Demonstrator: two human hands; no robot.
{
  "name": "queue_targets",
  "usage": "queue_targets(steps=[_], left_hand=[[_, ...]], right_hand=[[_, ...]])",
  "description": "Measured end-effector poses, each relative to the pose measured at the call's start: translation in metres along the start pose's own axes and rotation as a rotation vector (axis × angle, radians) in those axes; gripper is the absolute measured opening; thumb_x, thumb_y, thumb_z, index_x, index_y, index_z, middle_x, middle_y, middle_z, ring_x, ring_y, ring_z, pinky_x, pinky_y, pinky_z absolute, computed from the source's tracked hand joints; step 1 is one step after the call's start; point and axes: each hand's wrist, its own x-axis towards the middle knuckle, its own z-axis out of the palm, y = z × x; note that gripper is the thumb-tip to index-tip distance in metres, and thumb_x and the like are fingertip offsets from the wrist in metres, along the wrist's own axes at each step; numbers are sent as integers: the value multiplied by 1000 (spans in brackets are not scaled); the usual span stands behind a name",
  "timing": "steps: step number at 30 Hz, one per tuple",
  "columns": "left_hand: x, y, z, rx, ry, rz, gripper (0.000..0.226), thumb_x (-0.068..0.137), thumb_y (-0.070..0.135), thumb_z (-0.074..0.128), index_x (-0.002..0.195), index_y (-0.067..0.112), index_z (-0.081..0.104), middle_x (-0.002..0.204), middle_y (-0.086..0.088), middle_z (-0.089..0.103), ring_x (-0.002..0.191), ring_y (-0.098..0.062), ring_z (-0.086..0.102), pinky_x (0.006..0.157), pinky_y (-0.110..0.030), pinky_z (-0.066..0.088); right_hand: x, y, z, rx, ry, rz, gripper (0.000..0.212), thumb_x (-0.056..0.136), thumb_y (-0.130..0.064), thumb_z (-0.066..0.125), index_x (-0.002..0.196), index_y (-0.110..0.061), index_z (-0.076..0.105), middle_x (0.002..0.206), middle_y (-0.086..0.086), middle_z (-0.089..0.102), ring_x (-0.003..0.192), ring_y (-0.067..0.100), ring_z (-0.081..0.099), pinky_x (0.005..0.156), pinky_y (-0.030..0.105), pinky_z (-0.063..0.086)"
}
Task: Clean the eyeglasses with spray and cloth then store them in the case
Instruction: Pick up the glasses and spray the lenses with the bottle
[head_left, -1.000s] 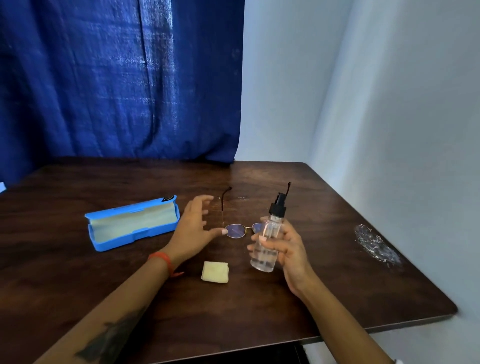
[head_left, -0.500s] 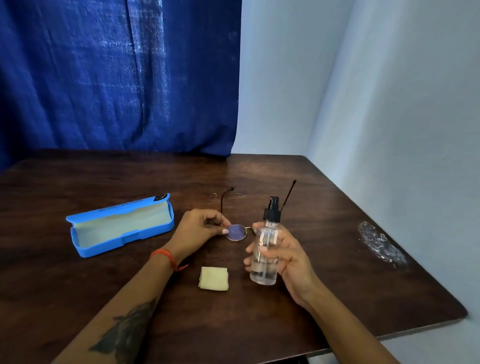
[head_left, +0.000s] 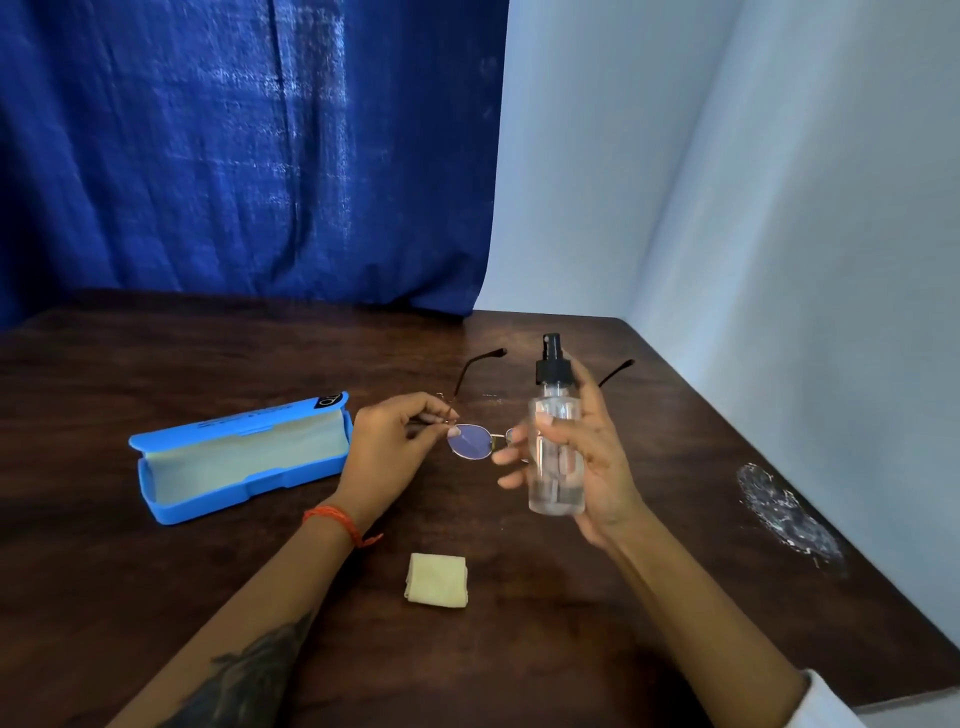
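Thin-framed eyeglasses (head_left: 470, 440) with their arms unfolded sit at the table's middle. My left hand (head_left: 397, 447) pinches them at the left hinge. My right hand (head_left: 587, 457) holds a clear spray bottle (head_left: 555, 447) with a black pump top upright, in front of the right lens, which it hides. A small folded yellow cloth (head_left: 437, 579) lies on the table nearer to me, below both hands. The blue eyeglass case (head_left: 239, 460) lies open to the left, its pale lining showing.
The dark wooden table (head_left: 156, 597) meets a white wall on the right and a blue curtain (head_left: 249, 156) behind. A crumpled piece of clear plastic (head_left: 784, 514) lies near the table's right edge.
My left hand came down from open above the glasses and closed on their left hinge. My right hand raised the spray bottle higher and more upright.
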Motion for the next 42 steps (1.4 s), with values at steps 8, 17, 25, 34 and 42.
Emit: queue_targets(steps=[8, 17, 25, 34, 42], left_hand=[[2, 5, 1, -103, 116, -35, 12, 73, 6, 73, 83, 13, 69, 78, 6, 67, 77, 1, 64, 70, -7, 48], [-1, 12, 3, -120, 147, -12, 11, 72, 6, 74, 81, 10, 70, 78, 3, 69, 78, -2, 65, 72, -8, 48], [-2, 13, 3, -23, 149, 77, 12, 73, 7, 74, 85, 10, 71, 81, 4, 68, 76, -1, 64, 73, -7, 47], [-3, 15, 3, -18, 148, 101, 13, 73, 7, 74, 85, 9, 71, 82, 4, 68, 77, -1, 64, 73, -7, 48], [-3, 13, 3, -13, 153, 110, 14, 73, 9, 74, 87, 11, 70, 82, 5, 67, 79, 0, 63, 74, -7, 48]], right_hand=[[-4, 16, -1, -298, 91, -149, 90, 73, 2, 63, 135, -53, 29, 97, 7, 68, 49, 34, 63, 48, 38, 56], [-12, 23, 2, -808, 215, -259, 82, 69, -12, 65, 133, -52, 32, 65, 8, 66, 45, 19, 62, 53, 38, 57], [-11, 21, 4, -1038, 276, -196, 80, 68, -10, 65, 130, -50, 32, 57, -8, 58, 52, 12, 57, 62, 33, 54], [-9, 19, 9, -1082, 281, -154, 75, 68, -10, 63, 128, -47, 34, 69, -11, 58, 58, 10, 54, 63, 26, 45], [-8, 18, 11, -1098, 247, -134, 73, 71, -10, 63, 130, -44, 35, 84, 0, 66, 67, 16, 60, 68, 32, 51]])
